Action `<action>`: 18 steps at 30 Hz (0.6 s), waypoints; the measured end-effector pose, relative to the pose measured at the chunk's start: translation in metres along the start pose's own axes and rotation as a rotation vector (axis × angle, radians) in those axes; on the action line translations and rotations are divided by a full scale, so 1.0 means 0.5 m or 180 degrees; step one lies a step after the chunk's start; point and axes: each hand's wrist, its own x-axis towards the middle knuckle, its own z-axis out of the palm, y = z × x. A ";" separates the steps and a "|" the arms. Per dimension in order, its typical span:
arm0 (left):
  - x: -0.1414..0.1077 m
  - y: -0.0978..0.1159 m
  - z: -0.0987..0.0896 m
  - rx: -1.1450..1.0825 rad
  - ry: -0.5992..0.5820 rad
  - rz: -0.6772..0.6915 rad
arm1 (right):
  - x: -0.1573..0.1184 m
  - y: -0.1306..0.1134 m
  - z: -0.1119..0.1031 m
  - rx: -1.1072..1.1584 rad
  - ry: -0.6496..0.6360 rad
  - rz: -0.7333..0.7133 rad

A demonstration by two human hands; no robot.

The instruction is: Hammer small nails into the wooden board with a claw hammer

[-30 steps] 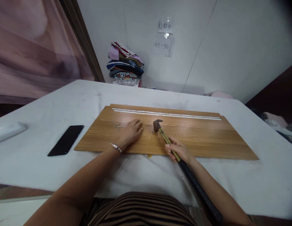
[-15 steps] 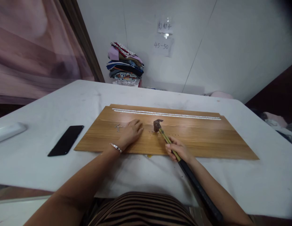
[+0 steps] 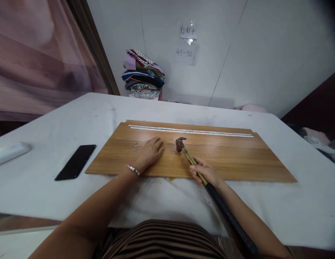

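Observation:
A wooden board (image 3: 237,158) lies on the table in front of me. My left hand (image 3: 150,151) rests flat on it, fingers stretched out and holding nothing. Just left of that hand is a small pile of nails (image 3: 135,146). My right hand (image 3: 203,171) is wrapped round the handle of a claw hammer (image 3: 189,157), whose rusty head is over the middle of the board. A row of small dark nail heads or holes (image 3: 201,154) runs across the board beside the hammer head, which hides part of it.
Two white marked strips (image 3: 189,131) run along the board's far side. A black phone (image 3: 76,162) lies left of the board, and a white object (image 3: 12,151) is at the table's left edge. Folded cloths (image 3: 144,73) are stacked behind the white table (image 3: 102,111), by the wall.
Almost nothing differs. The hammer and both hands keep their places; the view has shifted very slightly.

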 end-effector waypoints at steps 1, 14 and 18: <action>0.000 0.001 -0.001 0.0006 -0.0005 0.0004 | 0.001 0.001 0.000 -0.0005 -0.0009 0.0000; 0.001 -0.002 -0.001 0.0033 -0.0036 0.0003 | 0.000 0.003 -0.002 0.0030 -0.0048 -0.0051; 0.002 0.000 -0.003 0.0026 -0.0060 -0.0016 | 0.004 0.007 -0.005 0.0017 -0.0117 -0.0015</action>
